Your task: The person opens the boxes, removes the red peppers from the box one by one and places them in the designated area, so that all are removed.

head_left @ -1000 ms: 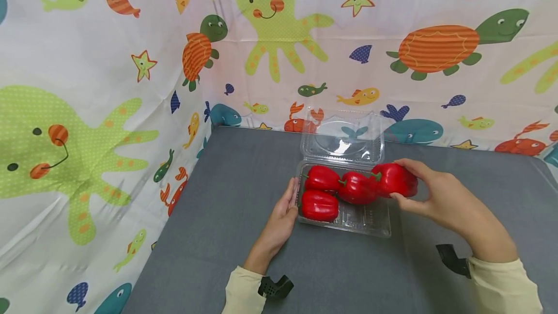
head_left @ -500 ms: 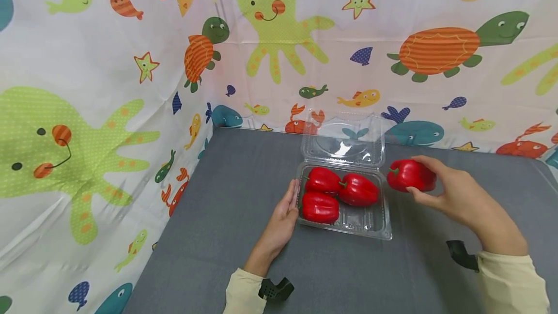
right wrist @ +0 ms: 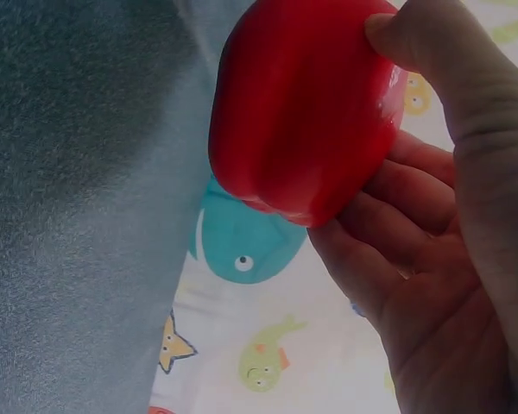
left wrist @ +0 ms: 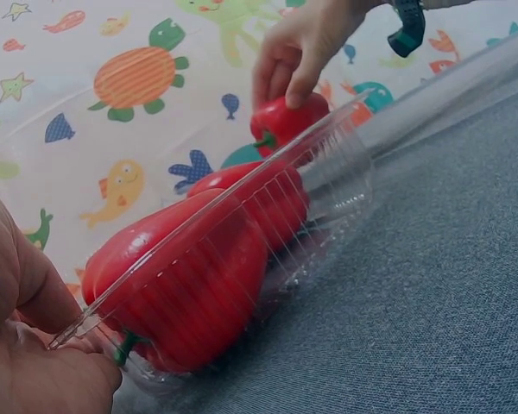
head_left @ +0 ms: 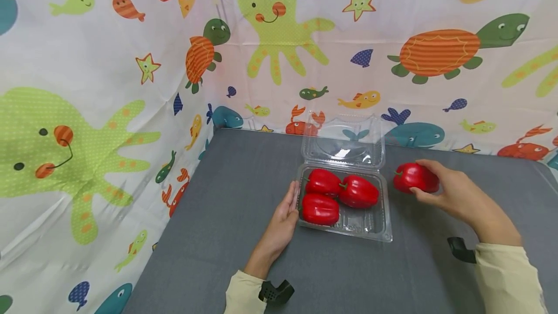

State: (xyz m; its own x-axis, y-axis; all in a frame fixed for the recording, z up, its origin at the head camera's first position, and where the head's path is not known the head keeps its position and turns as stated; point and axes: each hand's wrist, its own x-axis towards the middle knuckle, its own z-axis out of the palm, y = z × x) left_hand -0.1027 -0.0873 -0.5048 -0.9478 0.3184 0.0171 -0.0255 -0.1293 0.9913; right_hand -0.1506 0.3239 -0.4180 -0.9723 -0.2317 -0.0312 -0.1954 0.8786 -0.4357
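A clear plastic clamshell container (head_left: 364,222) lies on the grey table with its lid (head_left: 327,147) folded back. Inside sit three red bell peppers, two along the left side (head_left: 320,209) and one at the back right (head_left: 358,191). My left hand (head_left: 281,224) holds the container's left wall, its thumb and fingers at the rim in the left wrist view. To the right of the container, my right hand (head_left: 457,200) grips another red bell pepper (head_left: 416,177) between thumb and fingers, with its green stem pointing left. That pepper's smooth underside fills the top of the right wrist view.
A sea-animal printed curtain (head_left: 305,52) hangs along the back and left edges of the grey table (head_left: 218,217). The raised lid stands close in front of it. Each wrist carries a black camera mount, such as the left one (head_left: 276,292).
My right hand has carried its pepper right, from over the container's back right corner to beside it, then slightly lower. My left hand has stayed at the container's left wall.
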